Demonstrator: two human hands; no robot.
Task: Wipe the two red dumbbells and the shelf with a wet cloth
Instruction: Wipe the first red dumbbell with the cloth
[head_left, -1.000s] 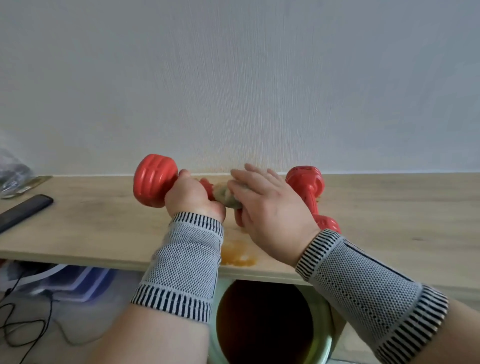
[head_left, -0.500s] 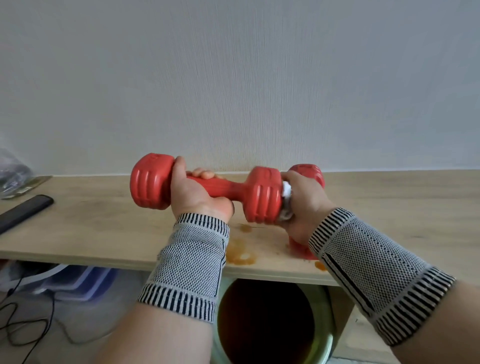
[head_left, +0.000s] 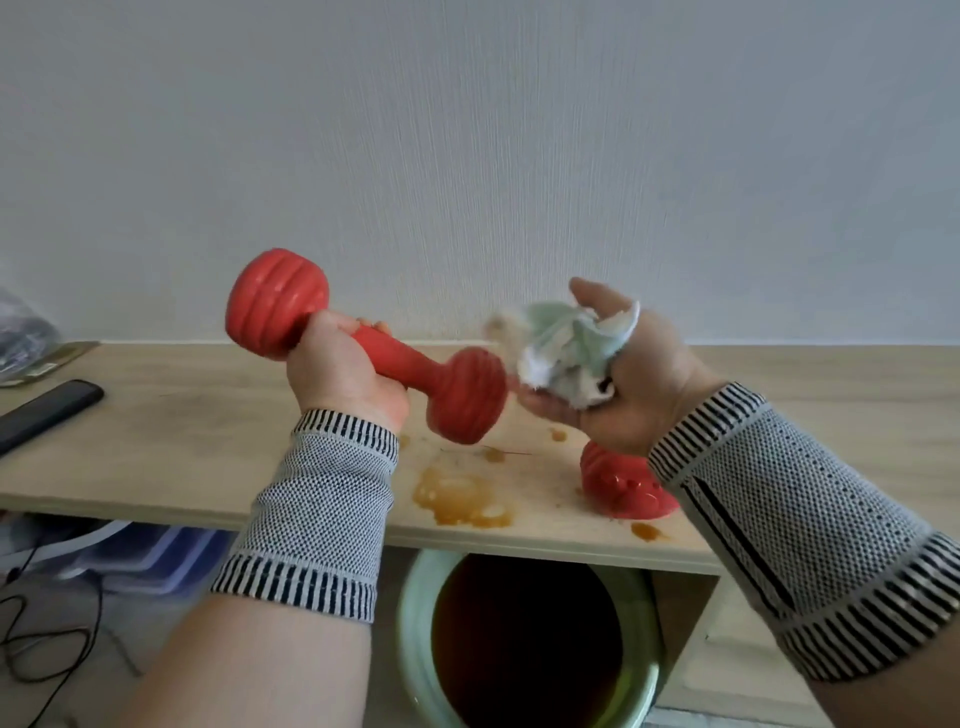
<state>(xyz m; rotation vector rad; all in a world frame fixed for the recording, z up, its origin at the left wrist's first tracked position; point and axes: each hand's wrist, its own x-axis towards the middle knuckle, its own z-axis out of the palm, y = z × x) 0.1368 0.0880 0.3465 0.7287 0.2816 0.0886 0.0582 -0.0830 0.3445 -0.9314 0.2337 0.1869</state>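
While the left hand is gripping the raised dumbbell by its handle, the right hand is cupping the wet cloth, seemingly just off the near head, needing firm wraparound contact.

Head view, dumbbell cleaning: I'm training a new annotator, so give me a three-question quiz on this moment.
1. True or false: the left hand grips the handle of the lifted red ribbed plastic dumbbell.
2. What does the right hand hold? A) a black remote B) a crumpled pale green and white cloth C) nothing
3. Fill in: orange-brown spills lie on the light wooden ___, beside the second red dumbbell.

Key: 1 true; 2 B; 3 shelf.
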